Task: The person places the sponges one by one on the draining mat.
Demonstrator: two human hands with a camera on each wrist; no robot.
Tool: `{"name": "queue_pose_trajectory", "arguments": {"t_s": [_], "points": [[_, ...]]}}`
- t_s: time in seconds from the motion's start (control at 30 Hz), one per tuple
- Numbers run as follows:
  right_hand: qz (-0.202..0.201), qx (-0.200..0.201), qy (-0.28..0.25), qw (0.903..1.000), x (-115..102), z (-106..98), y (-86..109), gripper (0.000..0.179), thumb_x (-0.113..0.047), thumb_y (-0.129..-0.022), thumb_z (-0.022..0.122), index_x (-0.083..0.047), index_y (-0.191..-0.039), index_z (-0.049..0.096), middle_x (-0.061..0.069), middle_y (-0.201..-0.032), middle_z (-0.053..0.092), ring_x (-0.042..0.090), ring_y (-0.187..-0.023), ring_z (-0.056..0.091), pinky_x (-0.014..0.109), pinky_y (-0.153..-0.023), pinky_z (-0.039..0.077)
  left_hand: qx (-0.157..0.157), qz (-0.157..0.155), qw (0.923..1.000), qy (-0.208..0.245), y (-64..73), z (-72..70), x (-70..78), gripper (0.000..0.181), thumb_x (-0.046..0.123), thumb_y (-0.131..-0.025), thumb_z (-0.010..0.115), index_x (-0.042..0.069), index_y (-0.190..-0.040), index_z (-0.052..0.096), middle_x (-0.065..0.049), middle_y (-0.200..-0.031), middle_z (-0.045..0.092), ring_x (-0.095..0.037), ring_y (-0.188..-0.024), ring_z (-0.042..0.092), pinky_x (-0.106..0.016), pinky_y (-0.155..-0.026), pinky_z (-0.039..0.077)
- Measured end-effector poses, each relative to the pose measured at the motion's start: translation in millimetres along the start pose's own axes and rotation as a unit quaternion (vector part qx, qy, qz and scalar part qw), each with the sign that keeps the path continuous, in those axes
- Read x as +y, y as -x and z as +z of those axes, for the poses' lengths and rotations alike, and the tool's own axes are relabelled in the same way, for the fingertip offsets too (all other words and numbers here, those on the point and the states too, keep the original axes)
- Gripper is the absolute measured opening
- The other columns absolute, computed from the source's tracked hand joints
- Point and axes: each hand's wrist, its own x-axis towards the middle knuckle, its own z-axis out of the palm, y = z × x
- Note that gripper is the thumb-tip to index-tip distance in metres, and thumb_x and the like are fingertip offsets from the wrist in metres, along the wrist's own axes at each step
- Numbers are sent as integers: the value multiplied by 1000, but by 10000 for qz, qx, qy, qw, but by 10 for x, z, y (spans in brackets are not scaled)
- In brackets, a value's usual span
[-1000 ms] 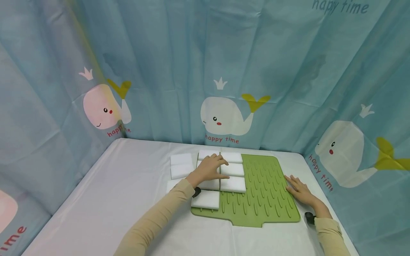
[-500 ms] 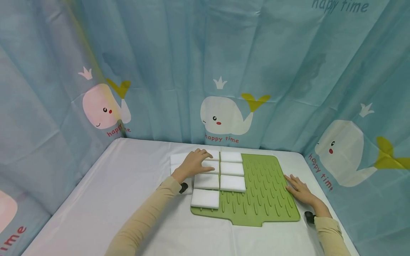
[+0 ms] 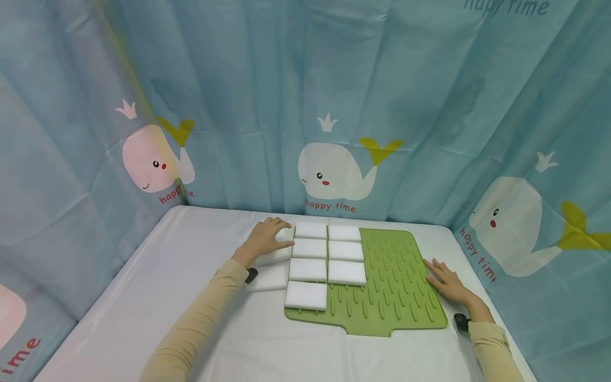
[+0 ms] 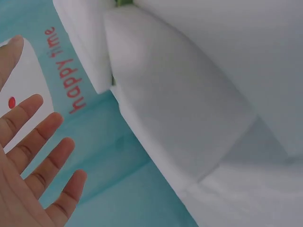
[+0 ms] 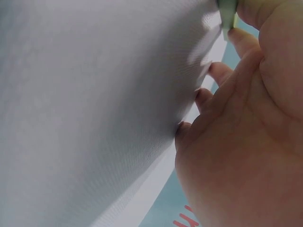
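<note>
White sponges lie in two columns on a green ribbed mat (image 3: pixel 396 281); the near left one (image 3: pixel 306 295) sits at the mat's corner. My left hand (image 3: pixel 261 239) hovers over loose sponges beside the mat's left edge, thumb and fingers spread, partly hiding them. In the left wrist view the left hand (image 4: pixel 33 165) holds nothing, and pale sponges (image 4: pixel 161 90) fill the middle. My right hand (image 3: pixel 447 284) rests at the mat's right edge with extended fingers. The right wrist view shows its fingertips on the white cloth, thumb and forefinger touching the mat's edge (image 5: pixel 227 16).
Another loose sponge (image 3: pixel 268 278) lies left of the mat, nearer the front. A white cloth (image 3: pixel 157 281) covers the table. Blue curtains (image 3: pixel 229 106) printed with whales stand around the back and sides.
My left hand has moved left, from above the sponges on the mat to the loose ones beside it, uncovering the mat's left column. My right hand has stayed in place.
</note>
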Motion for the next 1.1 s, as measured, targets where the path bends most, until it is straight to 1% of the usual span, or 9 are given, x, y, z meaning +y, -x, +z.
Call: {"name": "queue_pose_trajectory", "arguments": {"t_s": [0.2,0.43,0.63,0.73,0.93,1.1], "points": [[-2,32,-41,10000,-1,-8,8,58,-27,-96,49,0,-144,28,36,-145,12,60,-130,3,73,-98,-3,50,6,10000,23,37,-2,-235,54,52,-82,63,16,-122,59,-7,-122,57,-31,-110,51,-51,-85,45],[7,48,-48,10000,16,4,6,58,-27,-96,49,0,-144,28,36,-146,12,59,-130,2,72,-99,-3,-84,-123,9999,87,89,29,-450,55,50,-82,64,13,-123,58,-10,-124,56,-33,-111,50,-53,-87,44],[29,64,-86,9999,4,20,6,57,-27,-96,49,0,-143,30,36,-145,13,60,-130,3,73,-98,-3,-271,-223,9991,257,135,58,-582,51,44,-84,64,11,-124,58,-11,-126,54,-34,-114,48,-55,-90,42],[57,81,-79,9999,-1,20,1,58,-27,-96,49,0,-143,30,36,-145,13,59,-130,3,73,-98,-3,-317,-219,9985,382,155,73,-647,49,40,-86,64,10,-124,58,-13,-127,54,-36,-114,47,-58,-90,41],[54,87,-69,9999,-3,10,-6,58,-27,-96,49,0,-143,30,36,-146,12,59,-130,2,73,-98,-3,-450,-258,9982,310,170,125,-788,47,38,-87,62,11,-125,58,-14,-129,53,-36,-117,47,-56,-92,42],[83,112,-43,9999,-2,18,-7,58,-27,-96,49,-1,-143,29,36,-146,12,59,-131,3,73,-98,-3,-711,-314,9964,347,168,125,-852,50,38,-87,63,9,-127,56,-16,-129,52,-38,-120,45,-54,-98,39]]}}
